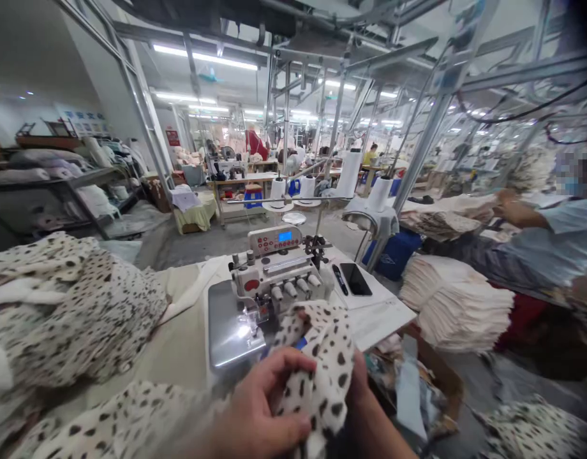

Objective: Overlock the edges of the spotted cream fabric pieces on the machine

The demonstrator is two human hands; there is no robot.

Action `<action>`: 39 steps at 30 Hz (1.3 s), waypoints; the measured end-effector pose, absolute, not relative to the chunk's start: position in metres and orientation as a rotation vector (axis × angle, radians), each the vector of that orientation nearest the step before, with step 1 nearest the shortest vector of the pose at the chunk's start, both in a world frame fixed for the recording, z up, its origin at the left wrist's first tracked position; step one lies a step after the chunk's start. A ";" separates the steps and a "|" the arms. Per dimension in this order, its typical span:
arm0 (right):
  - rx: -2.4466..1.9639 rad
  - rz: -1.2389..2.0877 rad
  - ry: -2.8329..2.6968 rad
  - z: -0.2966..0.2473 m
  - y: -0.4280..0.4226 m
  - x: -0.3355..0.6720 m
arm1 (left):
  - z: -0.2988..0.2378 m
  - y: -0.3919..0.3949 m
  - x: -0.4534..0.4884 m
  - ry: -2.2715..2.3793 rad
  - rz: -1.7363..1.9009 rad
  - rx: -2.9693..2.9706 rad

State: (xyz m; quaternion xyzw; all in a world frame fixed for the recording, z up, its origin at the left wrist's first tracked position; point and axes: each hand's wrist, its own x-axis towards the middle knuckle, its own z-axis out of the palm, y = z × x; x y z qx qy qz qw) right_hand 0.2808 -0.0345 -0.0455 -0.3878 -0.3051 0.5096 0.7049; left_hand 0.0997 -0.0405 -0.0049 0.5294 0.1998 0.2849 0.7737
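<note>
My left hand (262, 401) grips a fold of cream fabric with dark spots (322, 357) just in front of the overlock sewing machine (274, 274). My right hand (363, 401) holds the same fabric from the far side, with its fingers partly hidden by the cloth. The gathered fabric rises beside the machine's steel bed plate (233, 328) and does not appear to be under the presser foot. More of the spotted fabric (68, 312) lies heaped on the table to my left.
A black phone (355, 279) and a dark pen-like tool (340, 279) lie behind the machine. Thread cones (379, 194) stand above it. To the right are a stack of cream cloth (456, 306), a scrap-filled cardboard box (418, 382) and a co-worker's arm (518, 213).
</note>
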 end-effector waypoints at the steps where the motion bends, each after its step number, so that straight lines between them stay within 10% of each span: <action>1: -0.795 1.159 -0.574 -0.048 -0.033 0.296 | -0.009 -0.040 0.109 0.382 0.645 1.032; 26: -2.465 -0.170 -1.618 -0.083 -0.013 0.383 | -0.074 -0.075 0.101 0.920 0.851 -0.089; 39: -1.215 1.300 -1.743 -0.065 -0.044 0.273 | -0.086 -0.087 0.087 0.484 0.959 0.142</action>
